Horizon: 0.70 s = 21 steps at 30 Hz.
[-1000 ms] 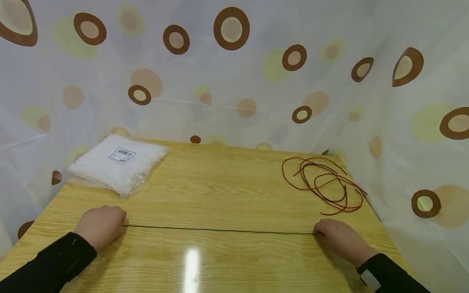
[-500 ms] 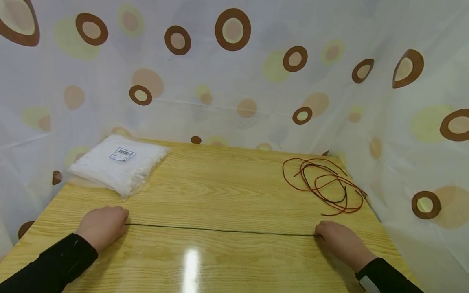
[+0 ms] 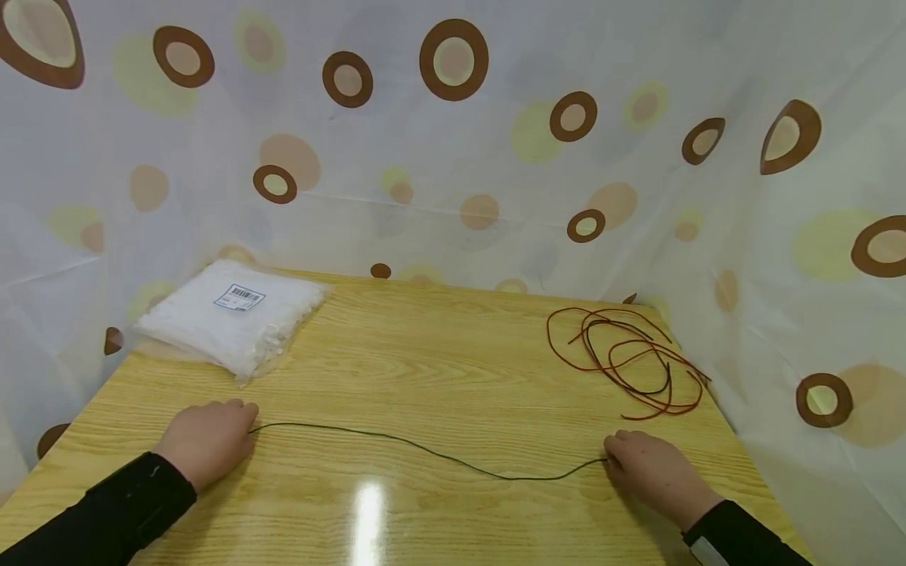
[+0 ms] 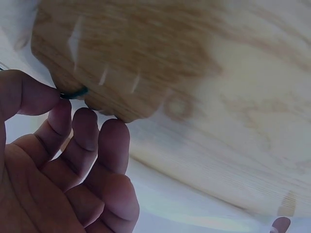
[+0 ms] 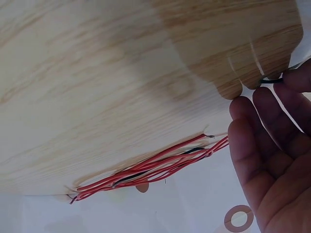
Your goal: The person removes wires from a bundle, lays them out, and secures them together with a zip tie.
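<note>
Thin green cord (image 3: pixel 524 478) slack in a shallow S on the wood-grain table (image 3: pixel 439 354), one end at each hand.
Left hand (image 3: pixel 208 444) pinched its end between thumb and forefinger, other fingers bent; right hand (image 3: pixel 658 475) pinched the opposite end likewise, thumb cropped at the right wrist view's edge. From the head, both hands' backs hid the fingertips; the wrist views showed only short stubs of cord, the right one nearly black. Dark sleeves (image 3: pixel 134 503) ran out of frame. Beyond the right hand, near the table's edge, a loose tangle of red and black cords (image 3: pixel 616 377), strands too crossed to count. Far left, a clear bag (image 3: pixel 212 322) with white contents, hard to make out; label (image 3: pixel 240 298) print illegible. Spotted sheeting (image 3: pixel 396 118) stood behind and alongside.
</note>
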Motion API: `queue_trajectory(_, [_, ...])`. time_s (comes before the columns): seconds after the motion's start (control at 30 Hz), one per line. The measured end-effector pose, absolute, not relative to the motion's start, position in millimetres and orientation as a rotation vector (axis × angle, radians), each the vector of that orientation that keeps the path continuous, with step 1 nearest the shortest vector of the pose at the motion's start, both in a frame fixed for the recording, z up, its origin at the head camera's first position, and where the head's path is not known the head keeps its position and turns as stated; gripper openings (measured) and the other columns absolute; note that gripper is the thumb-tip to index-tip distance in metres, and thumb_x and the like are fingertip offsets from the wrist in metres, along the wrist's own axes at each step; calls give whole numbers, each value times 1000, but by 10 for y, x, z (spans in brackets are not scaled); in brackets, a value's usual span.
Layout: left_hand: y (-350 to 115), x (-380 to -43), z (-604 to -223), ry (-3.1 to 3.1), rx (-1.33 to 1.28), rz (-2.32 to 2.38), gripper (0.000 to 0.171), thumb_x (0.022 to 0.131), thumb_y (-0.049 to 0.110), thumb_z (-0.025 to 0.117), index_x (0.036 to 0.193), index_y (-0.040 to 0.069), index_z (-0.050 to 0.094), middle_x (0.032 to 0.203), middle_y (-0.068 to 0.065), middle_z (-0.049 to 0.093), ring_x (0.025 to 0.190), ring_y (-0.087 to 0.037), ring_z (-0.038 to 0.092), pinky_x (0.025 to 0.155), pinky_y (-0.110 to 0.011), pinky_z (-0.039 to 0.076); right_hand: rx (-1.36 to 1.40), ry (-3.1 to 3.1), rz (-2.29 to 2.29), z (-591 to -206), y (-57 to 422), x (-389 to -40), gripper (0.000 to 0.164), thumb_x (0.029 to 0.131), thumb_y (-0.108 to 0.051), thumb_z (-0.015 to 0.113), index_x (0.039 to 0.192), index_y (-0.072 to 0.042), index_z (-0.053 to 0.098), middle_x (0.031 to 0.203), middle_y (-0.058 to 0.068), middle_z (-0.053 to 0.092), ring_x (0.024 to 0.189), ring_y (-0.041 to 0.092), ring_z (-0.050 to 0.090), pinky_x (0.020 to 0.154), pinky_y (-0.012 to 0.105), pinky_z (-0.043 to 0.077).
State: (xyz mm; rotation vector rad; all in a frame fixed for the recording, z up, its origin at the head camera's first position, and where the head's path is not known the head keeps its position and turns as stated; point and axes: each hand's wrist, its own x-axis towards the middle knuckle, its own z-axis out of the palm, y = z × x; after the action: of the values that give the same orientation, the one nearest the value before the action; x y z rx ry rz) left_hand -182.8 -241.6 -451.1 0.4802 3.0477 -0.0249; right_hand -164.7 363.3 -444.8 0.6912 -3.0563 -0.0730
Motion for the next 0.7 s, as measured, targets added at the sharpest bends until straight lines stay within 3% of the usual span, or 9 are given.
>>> queue_trajectory(0.37, [-2449,-1748,-4509,3096,446,94,24,96,15,65,77,18,51,68,2,45,57,-14,43,52,-33,36,628,-3124,-30,-4443,3646,-1679,20,93,-12,73,85,-23,60,75,-13,48,64,1,36,59,24,37])
queue_trajectory(0.7, [-2450,-1686,-4373,3057,425,174,20,100,31,69,89,16,62,75,4,54,60,-11,49,54,-32,42,615,-3156,5,-4437,3662,-1673,19,93,-13,69,83,-23,56,73,-12,43,63,3,33,59,24,31])
